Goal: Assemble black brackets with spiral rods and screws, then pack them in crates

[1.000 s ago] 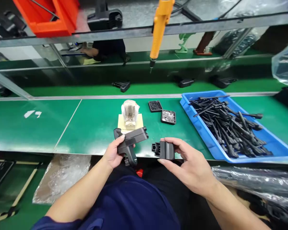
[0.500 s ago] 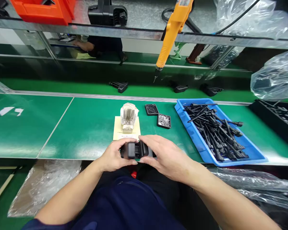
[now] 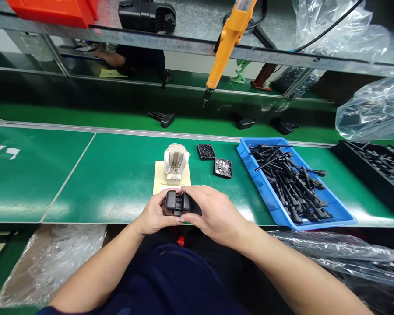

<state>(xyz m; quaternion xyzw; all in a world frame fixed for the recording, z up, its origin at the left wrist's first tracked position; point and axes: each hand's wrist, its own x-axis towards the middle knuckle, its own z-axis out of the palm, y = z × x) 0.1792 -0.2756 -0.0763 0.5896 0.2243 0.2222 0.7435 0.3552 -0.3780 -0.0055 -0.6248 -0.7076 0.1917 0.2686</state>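
Between my two hands, near the table's front edge, is a black plastic housing (image 3: 174, 203) with rounded ends and a gap across its middle. My left hand (image 3: 153, 214) is closed around its left end, thumb in front and fingers behind. My right hand (image 3: 213, 214) grips the right end, which its fingers partly hide. Just beyond the hands a whitish holding block (image 3: 175, 162) with a grooved top stands on a yellow paper (image 3: 158, 177). To the right of the block lie two small black trays, one with dark screws (image 3: 206, 151), the other with silvery small parts (image 3: 223, 167).
A blue tray (image 3: 259, 188) full of black cable-like parts stands right of my hands, with a dark bin (image 3: 367, 170) beyond. An orange electric screwdriver (image 3: 225, 48) hangs above the table. Several black pieces, one a pistol-shaped part (image 3: 162, 118), lie behind the rail.
The two halves of the black housing are closer together, and the gap between them is narrower. Both hands remain on it; the whole view has shifted slightly.
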